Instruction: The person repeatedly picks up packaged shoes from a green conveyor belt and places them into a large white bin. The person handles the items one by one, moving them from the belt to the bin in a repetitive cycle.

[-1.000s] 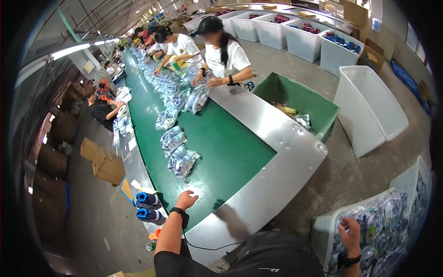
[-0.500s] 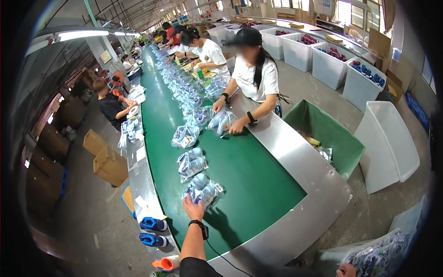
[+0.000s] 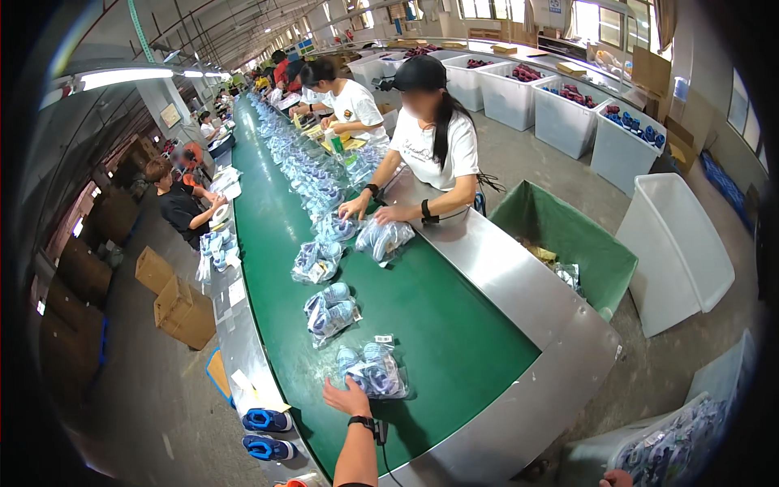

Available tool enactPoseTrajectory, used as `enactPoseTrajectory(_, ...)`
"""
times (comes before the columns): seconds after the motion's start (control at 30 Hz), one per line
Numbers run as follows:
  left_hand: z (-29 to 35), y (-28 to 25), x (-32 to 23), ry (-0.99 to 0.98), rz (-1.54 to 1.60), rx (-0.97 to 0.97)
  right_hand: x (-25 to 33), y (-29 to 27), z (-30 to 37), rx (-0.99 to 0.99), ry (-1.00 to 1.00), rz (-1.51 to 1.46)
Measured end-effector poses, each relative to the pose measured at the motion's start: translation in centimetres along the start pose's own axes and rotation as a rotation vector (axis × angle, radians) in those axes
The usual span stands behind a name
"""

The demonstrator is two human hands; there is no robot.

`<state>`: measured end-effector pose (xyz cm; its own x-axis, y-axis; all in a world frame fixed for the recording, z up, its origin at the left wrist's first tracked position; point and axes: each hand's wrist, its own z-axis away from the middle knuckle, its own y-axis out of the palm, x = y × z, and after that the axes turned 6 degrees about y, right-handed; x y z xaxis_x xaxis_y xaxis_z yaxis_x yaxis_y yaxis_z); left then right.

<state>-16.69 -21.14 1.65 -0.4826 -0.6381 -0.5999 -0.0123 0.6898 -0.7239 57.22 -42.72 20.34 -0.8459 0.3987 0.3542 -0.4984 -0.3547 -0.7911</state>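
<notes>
The bare left hand [image 3: 347, 398] is spread, its thumb and fingers apart and clamped on nothing; a clear plastic bag holding a pair of light-blue shoes [image 3: 377, 375] lies just right of and beyond the thumb, whose tip meets the bag's near left edge, though whether it presses there I cannot tell; under both runs a flat green conveyor belt [image 3: 454, 341]; behind the fingers, a black wristband [image 3: 362, 421] circles the wrist; straight ahead of the fingertips lies a second clear bag of light-blue shoes [image 3: 331, 312], apart from the first, and farther ahead a third similar bag [image 3: 317, 261]; left of the fingers, on the metal ledge, sit two navy shoes with bright-blue linings [image 3: 266, 420]; well beyond the fingers, a co-worker in a white shirt [image 3: 434, 154] has both hands at another bagged pair [image 3: 383, 240]; far to the right, the right hand [image 3: 620, 479] is cut by the lower edge, so its fingers' state I cannot tell; it is near a translucent white bin of bagged shoes [image 3: 584, 456].
</notes>
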Motion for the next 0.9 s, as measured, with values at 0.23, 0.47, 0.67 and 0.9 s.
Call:
enactPoseTrajectory(0.23, 0.5, 3.3, 1.7, -0.154, 0.457, 0.424, 1.0, 0.1, 0.2, -0.045, 0.0, -0.095)
enactPoseTrajectory(0.47, 8.0, 0.6, -4.0, -0.587, 0.913, 0.653, 0.5, 2.5, -0.6, -0.206, -0.139, -0.264)
enactPoseTrajectory(0.67, 13.8, -3.9, -13.0, -0.758, 1.075, 1.184, 3.0, -0.4, -0.7, -0.162, -0.033, -0.532)
enactPoseTrajectory(0.9, 23.6, -12.5, -25.7, -0.706, 1.002, 1.751, 5.9, -4.4, -0.2, -0.063, -0.106, -0.818)
